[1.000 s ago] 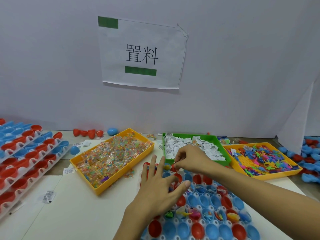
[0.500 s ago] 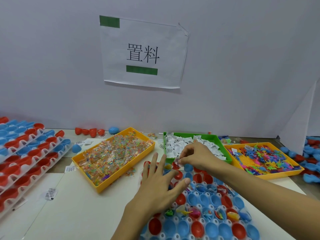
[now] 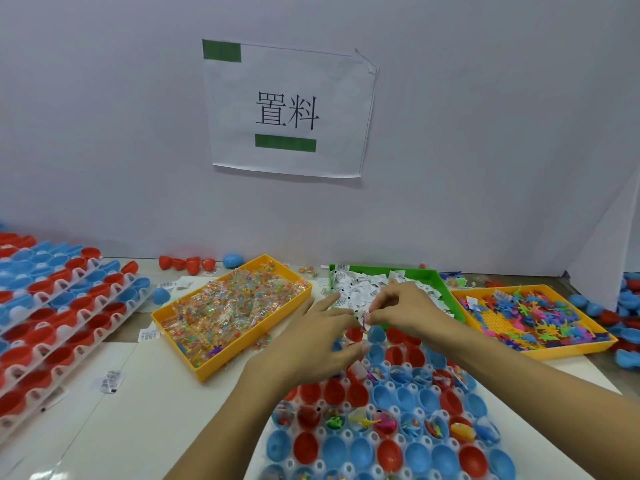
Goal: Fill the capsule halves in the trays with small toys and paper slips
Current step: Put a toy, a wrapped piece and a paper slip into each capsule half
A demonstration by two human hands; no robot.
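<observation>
Plain pale wall [image 3: 104, 133] with a taped paper sign [image 3: 289, 109] above a white tabletop [image 3: 114, 410].

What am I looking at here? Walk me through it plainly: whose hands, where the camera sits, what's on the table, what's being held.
No machine here: a person works with two bare hands, filmed by a camera worn on the head, looking forward and down.

On the table, in front, lies a tray of capsule halves, red and blue cups; some already hold small toys. More such trays are stacked at the left.

Behind stand three bins: a yellow bin of wrapped beads, a green bin of paper slips, and a second yellow bin of colourful plastic toys. A paper sign hangs on the wall.

The right hand pinches a small paper slip in its fingers, above the far end of the tray. The left hand hovers beside it, spread; whether it holds anything is unclear.
</observation>
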